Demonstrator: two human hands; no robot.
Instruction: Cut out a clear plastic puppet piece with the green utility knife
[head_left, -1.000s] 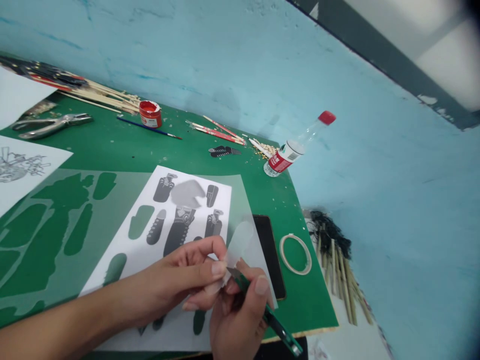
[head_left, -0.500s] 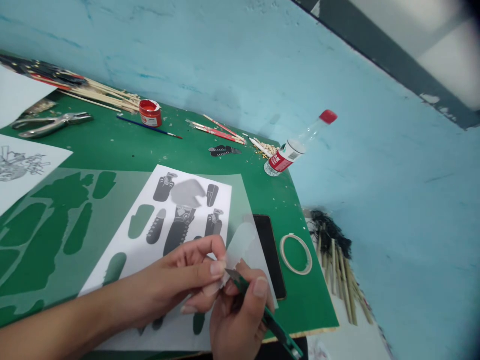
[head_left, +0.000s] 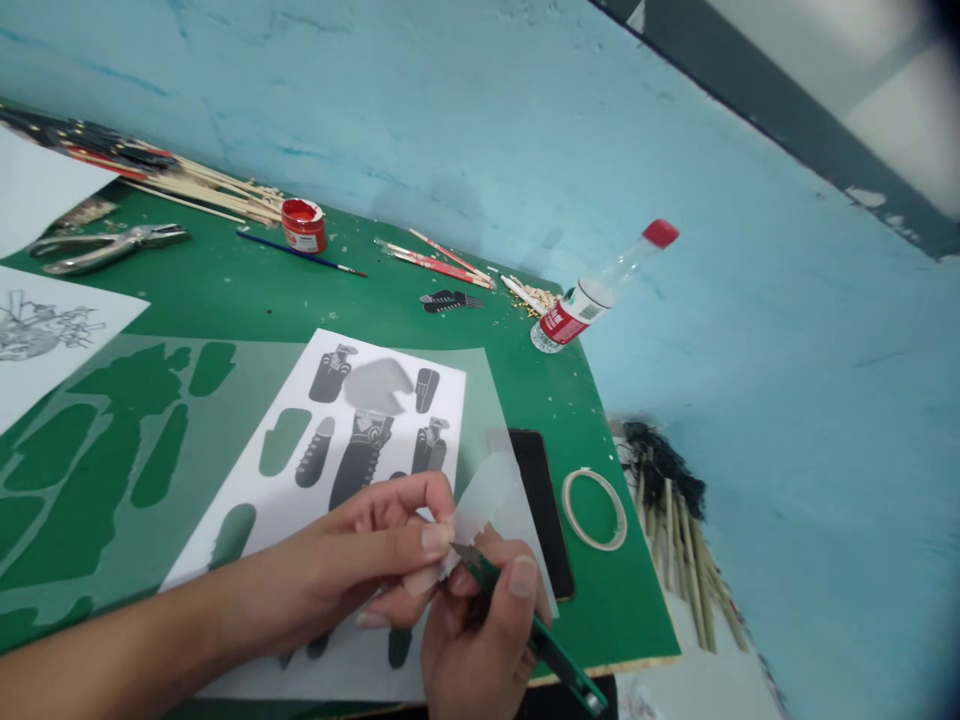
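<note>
My left hand (head_left: pixel 390 550) pinches a small translucent plastic piece (head_left: pixel 491 495) between thumb and fingers. A green utility knife (head_left: pixel 559 655) is gripped in my right hand (head_left: pixel 487 630), its blade touching or very close to the piece beside my left thumb. Both hands are close together above a white printed sheet (head_left: pixel 300 520) with dark shoe-like and figure shapes. A larger translucent stencil sheet (head_left: pixel 247 375) with cut-out holes lies on the green table, and the printed sheet overlaps it. My hands hide the lower part of the printed sheet.
Pliers (head_left: pixel 112 248), a red paint jar (head_left: pixel 303 226), a paintbrush (head_left: pixel 300 252) and wooden sticks (head_left: pixel 217 190) lie toward the back of the green table (head_left: pixel 360 300). On the right are a bottle (head_left: pixel 574 315), a dark phone-like slab (head_left: pixel 546 510) and a pale tape ring (head_left: pixel 594 510).
Both hands stay nearly in place, with the knife blade still at the plastic piece. The whole view has shifted very slightly.
</note>
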